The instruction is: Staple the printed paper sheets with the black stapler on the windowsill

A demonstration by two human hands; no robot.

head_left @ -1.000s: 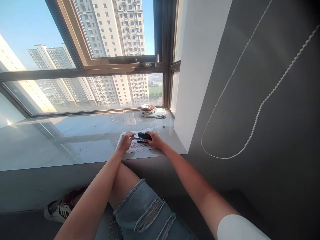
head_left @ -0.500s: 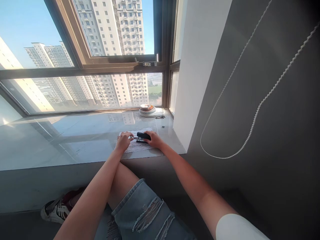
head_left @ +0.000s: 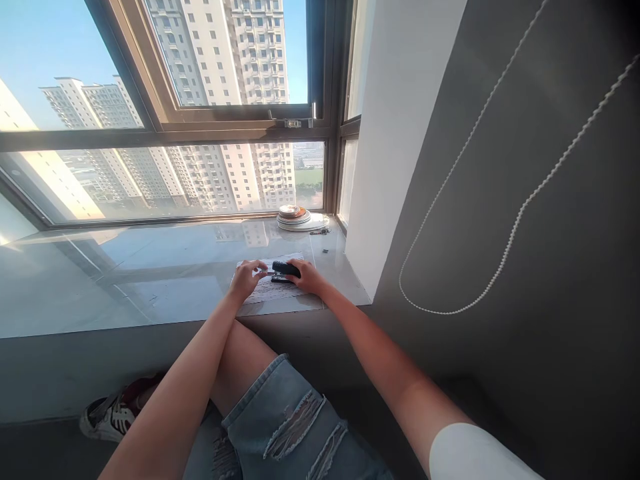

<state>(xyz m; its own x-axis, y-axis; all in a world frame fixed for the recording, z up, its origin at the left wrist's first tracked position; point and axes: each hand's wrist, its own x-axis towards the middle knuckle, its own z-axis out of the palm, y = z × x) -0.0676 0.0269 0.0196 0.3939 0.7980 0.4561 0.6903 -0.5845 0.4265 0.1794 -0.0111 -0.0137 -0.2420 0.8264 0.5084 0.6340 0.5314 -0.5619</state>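
Note:
A black stapler is above a sheet of printed paper on the window sill, its upper and lower arms spread apart. My right hand wraps round its right end. At the other end, the thumb and fingertips of my left hand are pinched together on a thin metal part sticking out of the stapler. Its details are too small to make out. Both hands partly cover the paper.
A stack of plates stands by the window frame at the back of the sill. Keys and a small dark piece lie in front. A white bead chain hangs at the right, beside a wall corner.
The view has shifted slightly. My left fingers stay at the stapler's end with barely any movement, and my right hand keeps its grip on the stapler.

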